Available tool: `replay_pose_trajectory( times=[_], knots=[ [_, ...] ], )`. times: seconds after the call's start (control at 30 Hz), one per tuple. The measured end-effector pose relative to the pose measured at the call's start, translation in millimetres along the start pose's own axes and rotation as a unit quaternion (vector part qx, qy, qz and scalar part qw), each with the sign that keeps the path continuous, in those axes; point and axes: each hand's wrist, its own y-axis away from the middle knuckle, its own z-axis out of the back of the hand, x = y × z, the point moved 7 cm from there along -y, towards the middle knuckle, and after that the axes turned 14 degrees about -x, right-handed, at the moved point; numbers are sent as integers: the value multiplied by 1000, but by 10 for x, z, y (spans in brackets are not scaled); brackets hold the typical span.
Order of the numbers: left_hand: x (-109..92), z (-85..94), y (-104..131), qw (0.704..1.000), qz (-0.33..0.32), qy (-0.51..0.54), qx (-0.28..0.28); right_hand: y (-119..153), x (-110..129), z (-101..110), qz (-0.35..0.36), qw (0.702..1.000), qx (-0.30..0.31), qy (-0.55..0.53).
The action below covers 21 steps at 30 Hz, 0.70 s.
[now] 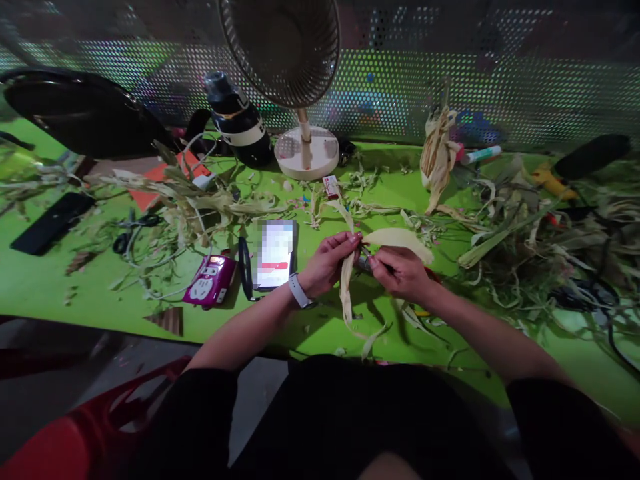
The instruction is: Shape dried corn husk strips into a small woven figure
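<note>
- The green table (150, 320) is strewn with dry scraps, so a loose piece could get lost among them or slide off the near edge.
- The fan (283, 53) stands behind the work; its airflow, if running, could lift the light leaves. Whether it is running cannot be told.
- The leafy heap (520, 247) at the right lies close to a black cable (607, 320), which could snag and drag leaves along.
- The dark bottle (240, 133) stands beside the fan, capped, its contents hidden; a knock could tip it.
- The left hand (333, 263) is closed, pinching a husk strip (346, 293) that hangs in front of the person, over the table; dry and thin, it could split if pulled hard.
- The right hand (403, 270) is curled tight on a slim metallic piece (367, 253), its kind unclear; a slip could nick the left fingertips close by.
- The lit phone (275, 257) lies near the left wrist, which could nudge it.
- The small red-and-white box (331, 187) shows no contents.
</note>
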Motion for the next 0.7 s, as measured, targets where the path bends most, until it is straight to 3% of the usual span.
replay_pose_trajectory(
  times=[0.43,0.57,0.63,0.7],
  knots=[
    [18,-2,52,1000,-7,-6,-14,15,61,26,82,995,-11,51],
    [-68,41,-1,994,-78,-75,-9,-4,-49,33,7,1000,18,21],
    [-107,50,-19,985,-114,-127,5,-11,-154,29,-66,997,43,-13],
    [-97,49,-26,979,-117,-166,22,-26,-281,61,-152,987,26,-42]
  ],
)
